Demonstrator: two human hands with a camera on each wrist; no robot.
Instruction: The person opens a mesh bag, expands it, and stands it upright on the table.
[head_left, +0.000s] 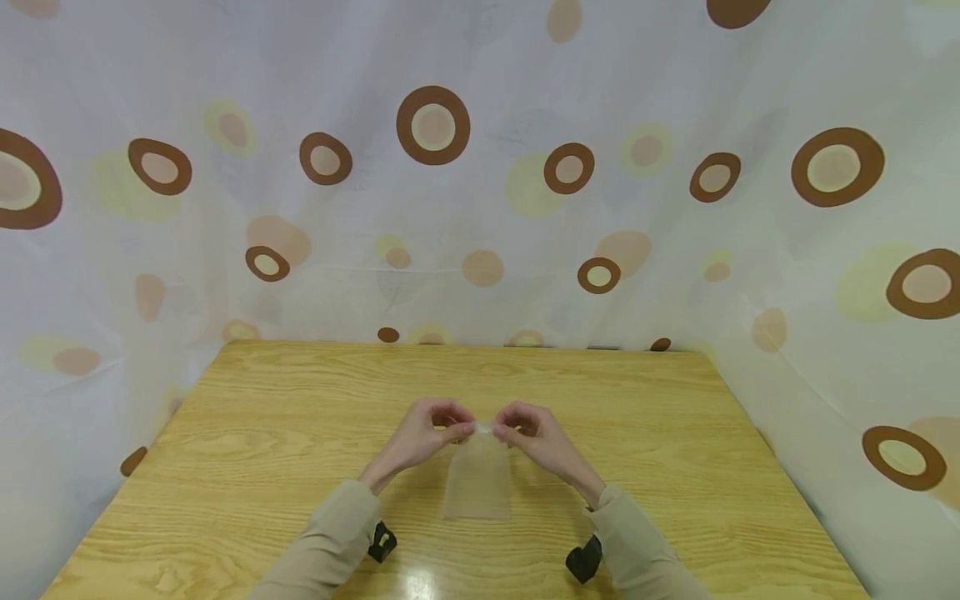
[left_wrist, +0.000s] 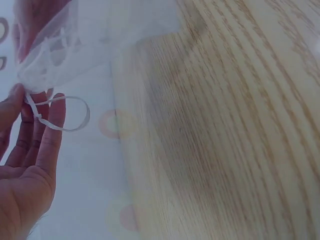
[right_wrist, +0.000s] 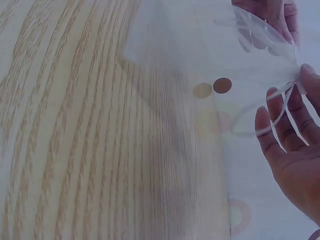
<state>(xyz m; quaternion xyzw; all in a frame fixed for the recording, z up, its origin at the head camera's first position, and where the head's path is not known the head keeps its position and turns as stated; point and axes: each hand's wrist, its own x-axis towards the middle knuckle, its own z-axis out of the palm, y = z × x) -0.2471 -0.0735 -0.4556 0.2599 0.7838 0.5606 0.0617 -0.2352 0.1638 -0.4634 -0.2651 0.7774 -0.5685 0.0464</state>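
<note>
A sheer white drawstring pouch [head_left: 478,487] hangs above the middle of the table, its bottom edge toward the person. My left hand [head_left: 423,433] pinches the left side of its gathered top between thumb and fingers. On the opposite side, my right hand [head_left: 543,437] pinches the top in the same way. The mouth looks drawn together between the two hands. In the left wrist view a thin white cord loop [left_wrist: 86,120] dangles beside the fingers. Another cord loop [right_wrist: 237,122] shows by the fingers in the right wrist view. Through the thin fabric I see no contents.
Beneath the hands lies a wood-grain table [head_left: 300,392]. A pale curtain [head_left: 480,208] with brown rings and spots rises along its back and sides. Black wrist devices [head_left: 382,542] sit under the beige sleeves [head_left: 330,533].
</note>
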